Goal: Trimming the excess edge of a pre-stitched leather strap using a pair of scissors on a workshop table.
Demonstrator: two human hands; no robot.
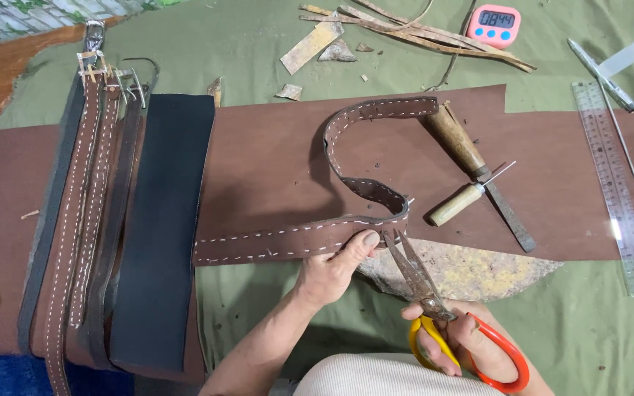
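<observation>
On a green cloth (258, 44) worktable, left hand (332, 275) pins a stitched strap (295, 238); right hand (471, 341) grips open scissors (423, 293) whose blades could nick the thumb or stitching

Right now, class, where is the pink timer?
The pink timer sits at the top right of the head view, on green cloth, just right of the leather scraps.

2 bare forearms entering from 6 o'clock, no sleeves, no rings, no watch. Left hand (334, 271) with short, plain nails. Right hand (458, 336) likewise ungloved. Pale ribbed cloth (383, 375) across lap at 6 o'clock.
</observation>
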